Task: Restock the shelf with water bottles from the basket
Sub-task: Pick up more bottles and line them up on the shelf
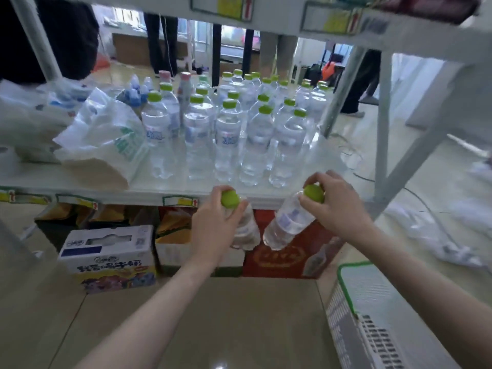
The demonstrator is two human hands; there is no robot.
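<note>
1. Head view: the left hand (218, 217) gripped a water bottle (246, 227) by its green cap, fingers curled round the neck; the right hand (332, 201) pinched the cap of a second bottle (286, 225), which hung tilted. Both bottles were just below the front edge of the shelf (149, 186), not yet set down.
2. The shelf already carried many rows of upright green-capped bottles (229, 139), beside a plastic bag (103, 139), so restocking looked well advanced.
3. The basket (372, 310) stood at lower right; whether it held more bottles could not be told.
</note>
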